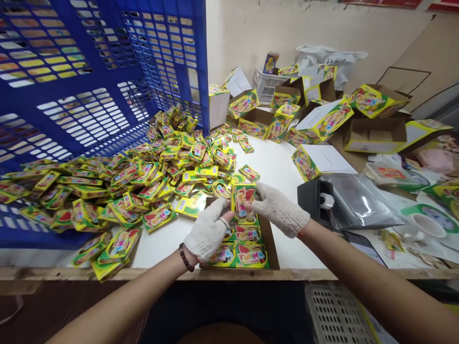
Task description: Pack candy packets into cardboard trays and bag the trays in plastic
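Observation:
A small yellow-green candy box [244,197] with red and pink lettering is held up between my two gloved hands. My right hand [281,209], in a white knit glove with a bare thumb tip, grips it from the right. On its left edge are the closed fingers and thumb of my left hand [208,228], gloved likewise. Below them lies an open brown carton [274,243], with rows of matching candy boxes [252,254] laid flat inside. My hands cover part of the carton's far end.
A big blue plastic crate [103,79] lies on its side at left, spilling a heap of candy boxes [139,179] onto the white table [268,155]. Several open display cartons [330,122] crowd the back right. A black device [313,200] and plastic sleeves [362,203] lie right.

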